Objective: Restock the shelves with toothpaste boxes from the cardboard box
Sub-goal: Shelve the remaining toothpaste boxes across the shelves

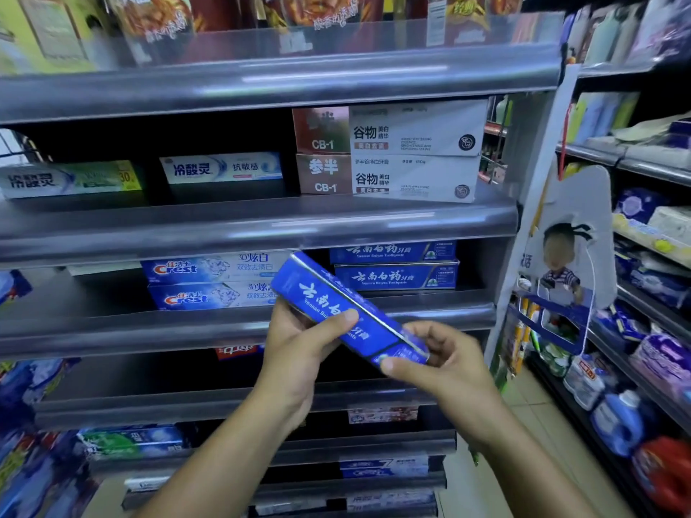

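While a blue toothpaste box is held tilted before the shelf edge, left hand gripping its middle, thumb across the front, right hand pinching its lower end, two matching boxes stacked behind, Crest boxes beside them at left.

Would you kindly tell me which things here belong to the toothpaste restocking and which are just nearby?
Belong to the job: blue toothpaste box, gripped by the left hand and the right hand; matching blue boxes stacked on the shelf behind it; Crest boxes beside them.

Just nearby: snack packets up top; hanging display card; detergent bottles lower right.
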### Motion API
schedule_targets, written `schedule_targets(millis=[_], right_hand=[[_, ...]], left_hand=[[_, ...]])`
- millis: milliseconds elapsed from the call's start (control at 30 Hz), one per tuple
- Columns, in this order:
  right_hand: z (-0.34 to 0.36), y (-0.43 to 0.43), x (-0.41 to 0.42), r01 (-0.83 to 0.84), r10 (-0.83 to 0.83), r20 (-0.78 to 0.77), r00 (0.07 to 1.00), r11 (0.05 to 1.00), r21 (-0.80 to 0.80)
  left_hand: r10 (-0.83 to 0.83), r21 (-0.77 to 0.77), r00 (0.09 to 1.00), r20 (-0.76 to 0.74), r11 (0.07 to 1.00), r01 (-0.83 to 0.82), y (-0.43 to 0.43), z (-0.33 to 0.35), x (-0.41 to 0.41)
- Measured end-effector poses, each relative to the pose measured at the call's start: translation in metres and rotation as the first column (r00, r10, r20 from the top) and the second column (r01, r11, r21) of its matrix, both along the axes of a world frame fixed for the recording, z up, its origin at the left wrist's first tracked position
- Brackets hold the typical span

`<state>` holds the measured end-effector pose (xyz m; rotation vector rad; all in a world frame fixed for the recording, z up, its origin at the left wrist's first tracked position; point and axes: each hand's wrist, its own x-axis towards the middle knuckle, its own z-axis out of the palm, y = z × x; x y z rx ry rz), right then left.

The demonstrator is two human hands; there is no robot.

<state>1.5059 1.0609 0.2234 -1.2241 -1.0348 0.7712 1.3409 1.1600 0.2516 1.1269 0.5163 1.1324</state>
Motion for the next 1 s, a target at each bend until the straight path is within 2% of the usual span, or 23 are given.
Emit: schedule_targets(millis=[100,233,433,567,633,733,867,900,1000], right_hand=[[0.006,0.000,0.016,0.135,-0.134,-0.020,0.991,0.988,0.069],[0.014,0.004,0.037,0.322,-0.330,0.036,0.943,0.936,0.138],[0.025,0.023,0.056,0.368,-0.393,0.135,0.910,0.913,0.174],[0.025,0.036,0.060,0.447,-0.475,0.140,0.869,0.874,0.191],[0.024,0.041,0.062,0.504,-0.537,0.193,0.821,0.841,0.198],[0.026,0.045,0.066,0.542,-0.567,0.372,0.735,0.821,0.181],[0.022,0.047,0.062,0.576,-0.565,0.618,0.547,0.790,0.212],[0.020,0.047,0.061,0.577,-0.570,0.622,0.537,0.786,0.222],[0.021,0.047,0.061,0.599,-0.561,0.563,0.607,0.789,0.140]], left_hand=[[0.073,0.058,0.996,-0.048,0.996,-0.071,0.009,0.000,-0.005],[0.204,0.113,0.975,-0.094,0.975,-0.193,0.032,0.007,-0.010],[0.299,0.330,0.900,-0.319,0.925,-0.190,0.051,0.010,0.008],[0.466,0.480,0.784,-0.410,0.841,-0.249,0.056,0.011,0.018],[0.520,0.538,0.722,-0.457,0.807,-0.241,0.057,0.014,0.022],[0.612,0.647,0.581,-0.536,0.741,-0.183,0.057,0.015,0.024],[0.665,0.714,0.360,-0.654,0.700,0.004,0.060,0.013,0.023],[0.666,0.713,0.349,-0.659,0.702,0.006,0.060,0.013,0.023],[0.641,0.685,0.383,-0.665,0.728,-0.030,0.061,0.020,0.023]])
